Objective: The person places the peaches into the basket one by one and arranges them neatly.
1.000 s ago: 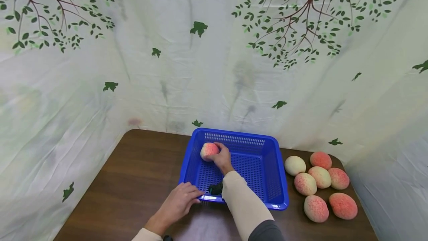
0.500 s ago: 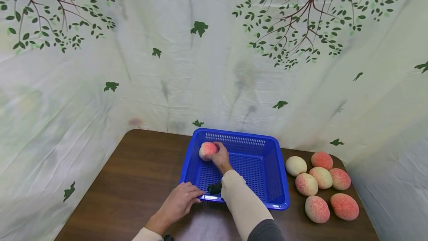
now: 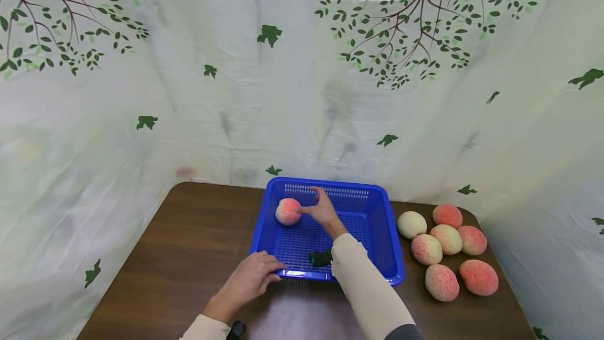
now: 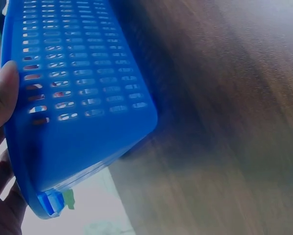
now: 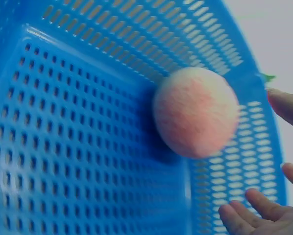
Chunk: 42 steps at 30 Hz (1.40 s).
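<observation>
One brown tabletop point(image 3: 155, 256) occupies the lower part of the head view, in front of a pale curtain point(image 3: 226, 119) printed with branches and green leaves. Bottom of the frame, left of centre: the left hand point(image 3: 250, 277) grips the rim of a blue basket point(image 3: 306, 275) at the basket's lower left corner — the left wrist view shows the thumb against the outer wall. Upper left inside the basket: a single peach point(image 3: 288, 211), cream with a pink flush, near the left wall. Immediately right of this peach: the right hand point(image 3: 323, 211), thumb and fingers spread wide, holding nothing. The right wrist view shows all visible digits clear of the fruit. Below this hand, a dark wrist device point(image 3: 321, 257) and a cream sleeve point(image 3: 370, 287) overlap the basket. Right side of the frame: seven more peaches on the tabletop — a pale peach point(image 3: 412, 224) leftmost, just beside the basket; four peaches point(image 3: 427, 249) grouped next to it; a speckled pink peach point(image 3: 442, 282) and an orange-red peach point(image 3: 478, 277) lowest.
</observation>
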{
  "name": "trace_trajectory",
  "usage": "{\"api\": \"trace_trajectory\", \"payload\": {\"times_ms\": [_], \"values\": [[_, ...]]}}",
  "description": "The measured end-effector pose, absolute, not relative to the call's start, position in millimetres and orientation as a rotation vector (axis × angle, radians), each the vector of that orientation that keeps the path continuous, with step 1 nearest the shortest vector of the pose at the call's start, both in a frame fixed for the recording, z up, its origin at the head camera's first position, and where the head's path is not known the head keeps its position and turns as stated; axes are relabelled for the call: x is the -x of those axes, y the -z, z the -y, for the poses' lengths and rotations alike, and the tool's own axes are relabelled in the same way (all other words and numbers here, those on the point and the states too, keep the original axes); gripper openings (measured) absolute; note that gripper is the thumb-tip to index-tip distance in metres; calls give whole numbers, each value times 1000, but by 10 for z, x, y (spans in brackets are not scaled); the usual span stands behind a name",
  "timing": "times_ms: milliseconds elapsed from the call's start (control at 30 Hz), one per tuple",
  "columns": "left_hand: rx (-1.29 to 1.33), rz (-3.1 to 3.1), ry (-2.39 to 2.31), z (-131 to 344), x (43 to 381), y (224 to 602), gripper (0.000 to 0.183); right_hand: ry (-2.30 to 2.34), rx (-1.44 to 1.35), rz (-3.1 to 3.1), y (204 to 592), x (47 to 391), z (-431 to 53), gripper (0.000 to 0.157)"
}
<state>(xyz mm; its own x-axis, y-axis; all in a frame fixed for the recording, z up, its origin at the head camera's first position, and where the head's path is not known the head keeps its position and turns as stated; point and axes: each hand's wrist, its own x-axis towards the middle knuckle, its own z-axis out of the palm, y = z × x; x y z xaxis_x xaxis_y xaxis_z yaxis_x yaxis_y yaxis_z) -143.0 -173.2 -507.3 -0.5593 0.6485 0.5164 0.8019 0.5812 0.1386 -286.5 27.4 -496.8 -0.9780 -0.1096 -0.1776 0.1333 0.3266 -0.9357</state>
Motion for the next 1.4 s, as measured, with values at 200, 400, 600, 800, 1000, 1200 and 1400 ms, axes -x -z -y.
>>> {"api": "trace_trajectory", "payload": {"times_ms": [200, 400, 600, 800, 1000, 1200, 1400], "values": [[1155, 2451, 518, 1782, 1434, 5060, 22, 1750, 9, -2374, 4777, 2772, -518, 82], [1145, 2483, 520, 1790, 1454, 5056, 21, 1792, 28, -2414, 4637, 2623, -899, 78], [1157, 2516, 530, 1786, 1485, 5037, 21, 1908, 98, -2412, 4589, 2455, -1339, 73], [1153, 2579, 541, 1778, 1487, 5014, 19, 1991, 76, -2462, 4588, 2295, -1719, 70], [1148, 2626, 540, 1749, 1481, 4990, 18, 2048, -78, -2540, 4658, 2104, -2020, 66], [1136, 2634, 545, 1745, 1458, 4982, 18, 2091, -224, -2574, 4769, 1931, -2238, 63], [1154, 2562, 549, 1731, 1436, 5003, 19, 2167, -303, -2566, 4859, 1765, -2464, 62]]}}
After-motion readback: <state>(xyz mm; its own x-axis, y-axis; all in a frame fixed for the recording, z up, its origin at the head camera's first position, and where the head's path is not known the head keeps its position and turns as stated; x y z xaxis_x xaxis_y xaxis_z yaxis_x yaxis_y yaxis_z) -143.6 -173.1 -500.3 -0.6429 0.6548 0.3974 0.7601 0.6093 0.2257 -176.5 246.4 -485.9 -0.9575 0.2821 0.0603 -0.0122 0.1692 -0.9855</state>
